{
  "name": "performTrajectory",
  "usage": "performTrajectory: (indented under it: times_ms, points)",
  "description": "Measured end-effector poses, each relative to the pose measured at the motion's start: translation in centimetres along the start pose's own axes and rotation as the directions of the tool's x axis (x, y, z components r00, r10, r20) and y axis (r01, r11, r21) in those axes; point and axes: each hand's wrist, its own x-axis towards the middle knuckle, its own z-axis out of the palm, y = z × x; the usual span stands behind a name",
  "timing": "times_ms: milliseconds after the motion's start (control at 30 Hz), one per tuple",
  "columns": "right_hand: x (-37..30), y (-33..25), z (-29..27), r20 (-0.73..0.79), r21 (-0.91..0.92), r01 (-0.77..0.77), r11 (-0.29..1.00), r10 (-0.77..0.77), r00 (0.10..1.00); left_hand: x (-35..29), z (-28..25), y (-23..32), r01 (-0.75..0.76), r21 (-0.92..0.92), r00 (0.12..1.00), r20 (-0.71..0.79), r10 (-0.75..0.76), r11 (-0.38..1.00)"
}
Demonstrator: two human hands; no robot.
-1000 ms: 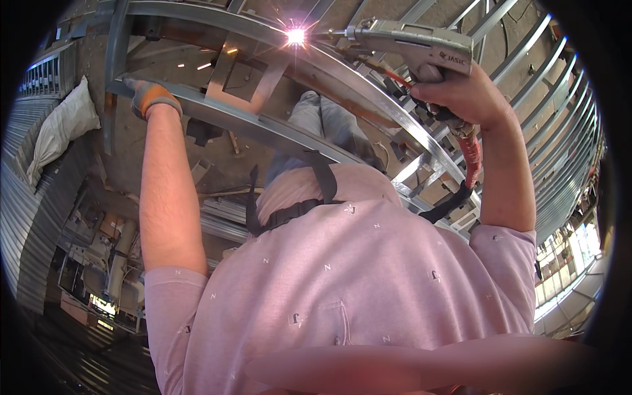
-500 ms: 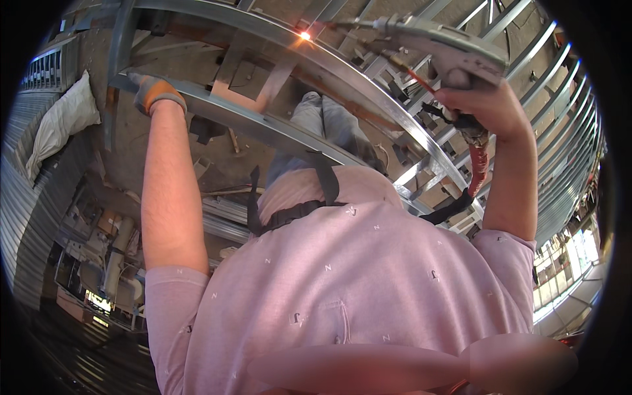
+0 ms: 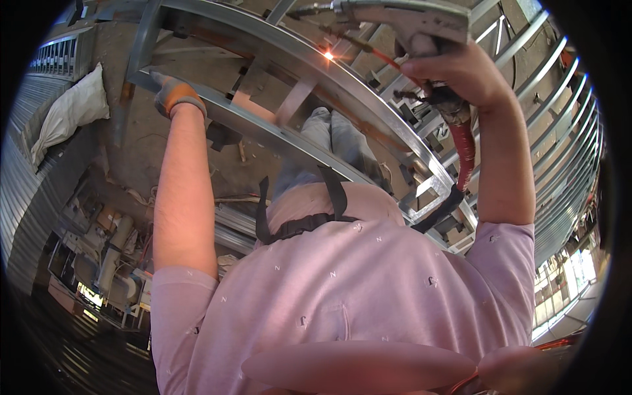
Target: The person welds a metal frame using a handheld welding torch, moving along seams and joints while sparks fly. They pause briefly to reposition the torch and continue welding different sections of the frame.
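Note:
My right hand (image 3: pixel 464 74), which looks bare, is wrapped around the handle of a grey pistol-shaped welding gun (image 3: pixel 411 18). The gun's slim nozzle points left, over the far side of a shiny metal frame (image 3: pixel 368 89). On that frame's curved-looking far bar a small orange-hot spot (image 3: pixel 328 56) glows, apart from the nozzle tip. A red-wrapped cable (image 3: pixel 463 155) hangs from the gun's handle past my forearm. My left hand (image 3: pixel 178 95), in a grey and orange glove, is closed over the near bar (image 3: pixel 243 118) close to its left corner; its fingertips are partly hidden.
My legs (image 3: pixel 329 135) stand inside the frame, beyond its near bar. Rows of metal tubes (image 3: pixel 559 128) fill the right side. A white sack (image 3: pixel 72 115) lies on corrugated sheets at left. Machinery (image 3: pixel 108 263) and loose scraps lie lower left.
The welding gun has moved left and farther away in my right hand. The glowing spot has become smaller. My view has shifted slightly, while my left hand keeps its place on the bar.

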Motion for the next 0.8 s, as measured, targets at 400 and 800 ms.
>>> performTrajectory:
  times_ms: [400,800]
  points:
    - [3.4,0.9,1.9,0.123,0.082,0.049,0.995,-0.059,0.991,0.7,-0.1,-0.6,-0.012,0.021,0.996,0.092,0.01,1.0]
    - [3.6,0.6,1.7,0.157,0.059,0.001,0.998,-0.01,0.988,0.0,-0.2,0.2,0.037,0.025,0.999,0.039,-0.037,0.999]
